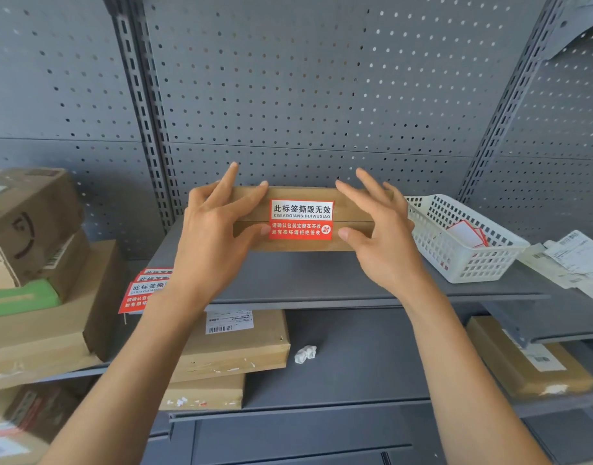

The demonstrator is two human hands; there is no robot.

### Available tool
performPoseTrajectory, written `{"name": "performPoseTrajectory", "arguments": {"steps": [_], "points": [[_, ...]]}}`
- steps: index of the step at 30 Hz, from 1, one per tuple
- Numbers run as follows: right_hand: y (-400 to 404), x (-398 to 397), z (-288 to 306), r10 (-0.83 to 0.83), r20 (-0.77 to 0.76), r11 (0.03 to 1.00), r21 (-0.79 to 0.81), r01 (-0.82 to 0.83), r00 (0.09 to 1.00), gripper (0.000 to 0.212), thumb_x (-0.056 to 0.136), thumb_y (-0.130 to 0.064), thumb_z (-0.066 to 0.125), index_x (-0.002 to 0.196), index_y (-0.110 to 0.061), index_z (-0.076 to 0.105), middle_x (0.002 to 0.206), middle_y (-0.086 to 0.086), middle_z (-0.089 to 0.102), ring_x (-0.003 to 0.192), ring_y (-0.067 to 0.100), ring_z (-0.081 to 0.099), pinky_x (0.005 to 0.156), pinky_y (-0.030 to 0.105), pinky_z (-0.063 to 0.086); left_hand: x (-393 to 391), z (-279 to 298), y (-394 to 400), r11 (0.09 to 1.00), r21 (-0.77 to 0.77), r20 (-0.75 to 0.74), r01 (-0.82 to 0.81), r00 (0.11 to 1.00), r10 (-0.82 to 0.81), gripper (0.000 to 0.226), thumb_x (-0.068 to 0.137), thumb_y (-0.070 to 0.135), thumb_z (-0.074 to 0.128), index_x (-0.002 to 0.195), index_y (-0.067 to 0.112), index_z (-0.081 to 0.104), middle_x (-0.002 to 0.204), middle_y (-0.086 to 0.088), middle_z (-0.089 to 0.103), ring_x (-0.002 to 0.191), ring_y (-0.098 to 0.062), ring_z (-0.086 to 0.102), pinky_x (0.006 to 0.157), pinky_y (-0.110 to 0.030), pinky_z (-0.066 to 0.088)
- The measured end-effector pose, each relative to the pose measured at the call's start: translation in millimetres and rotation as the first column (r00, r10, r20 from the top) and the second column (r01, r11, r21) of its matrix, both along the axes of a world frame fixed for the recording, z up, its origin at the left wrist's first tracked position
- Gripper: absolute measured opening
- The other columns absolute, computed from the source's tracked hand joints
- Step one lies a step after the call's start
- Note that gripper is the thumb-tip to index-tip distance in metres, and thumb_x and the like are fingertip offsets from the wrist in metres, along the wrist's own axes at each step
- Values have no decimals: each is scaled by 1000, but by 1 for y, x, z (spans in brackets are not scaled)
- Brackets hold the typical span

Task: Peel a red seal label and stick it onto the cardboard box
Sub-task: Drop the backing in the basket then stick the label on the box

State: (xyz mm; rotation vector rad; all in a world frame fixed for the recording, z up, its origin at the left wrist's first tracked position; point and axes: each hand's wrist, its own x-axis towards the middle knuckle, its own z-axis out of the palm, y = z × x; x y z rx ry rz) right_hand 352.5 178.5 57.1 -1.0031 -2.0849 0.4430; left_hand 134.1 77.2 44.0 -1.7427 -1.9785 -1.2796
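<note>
A flat cardboard box (350, 216) rests on the grey shelf (322, 280) in the middle of the head view. A red and white seal label (301, 219) is stuck across the seam on its front face. My left hand (214, 236) holds the box's left end, thumb on the front and fingers spread over the top. My right hand (382, 236) is at the right end with fingers apart, its thumb touching the front face beside the label. A stack of red seal labels (144, 290) lies on the shelf at the left, partly hidden by my left forearm.
A white plastic basket (463, 243) with red-edged backing slips stands right of the box. Piled cardboard parcels (36, 250) fill the left. More parcels (234, 344) and a crumpled paper ball (305, 354) lie on the lower shelf. Paper slips (573, 256) sit far right.
</note>
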Motion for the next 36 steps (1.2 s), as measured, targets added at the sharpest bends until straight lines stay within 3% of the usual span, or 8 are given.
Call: {"name": "performPoseTrajectory", "arguments": {"steps": [3,8,16,21,25,29,33,36], "points": [[-6,-9,1,-57,-180,998,-9,56,982,49,90,-39,67,138,-41,57,159,-17,39,152,18,16,122,57,15,5,2,3,996,70,48,-46,998,43,42,98,38,65,139,32,63,158,-2,47,130,-33,42,111,-50,40],[-17,-45,-9,-300,-268,942,64,328,915,46,84,-62,66,120,-34,69,145,-21,55,146,22,27,107,48,18,28,8,16,964,93,211,-248,951,224,54,94,54,63,139,26,63,154,2,53,132,-32,42,108,-39,31],[-11,-40,-13,-261,-337,956,42,292,905,23,93,-45,65,113,-38,74,142,-22,59,145,21,26,101,39,13,30,1,22,959,108,208,-262,949,235,40,97,48,62,132,29,69,153,5,53,129,-28,40,96,-27,19],[-7,-31,-15,-202,-409,973,21,231,890,24,99,-24,59,112,-37,76,137,-18,63,142,23,30,116,55,23,27,-3,20,968,131,194,-212,963,185,32,102,35,60,131,28,70,152,2,55,123,-31,43,98,-31,23],[-11,-35,-13,-243,-395,964,8,267,886,20,95,-39,62,111,-36,75,139,-20,61,144,19,29,114,48,18,29,-1,18,968,111,207,-223,958,197,35,100,42,59,131,28,70,153,3,54,125,-31,43,99,-30,22],[-13,-42,-13,-279,-274,952,44,302,920,36,85,-54,69,116,-36,72,145,-21,55,146,21,25,103,42,14,33,2,16,970,77,183,-231,959,214,51,88,57,69,132,31,69,155,5,51,129,-29,40,97,-26,18],[-9,-34,-15,-233,-301,963,60,262,925,23,96,-35,63,117,-36,72,146,-18,56,145,22,27,102,39,13,26,0,14,978,64,174,-200,967,186,43,94,49,66,134,34,66,159,6,46,129,-27,36,99,-26,17],[-7,-30,-16,-202,-321,970,64,234,925,30,101,-19,54,119,-36,72,145,-16,57,145,23,29,105,38,13,22,0,13,985,80,175,-156,975,140,35,100,38,61,135,34,66,162,3,42,127,-27,37,101,-28,17]]}}
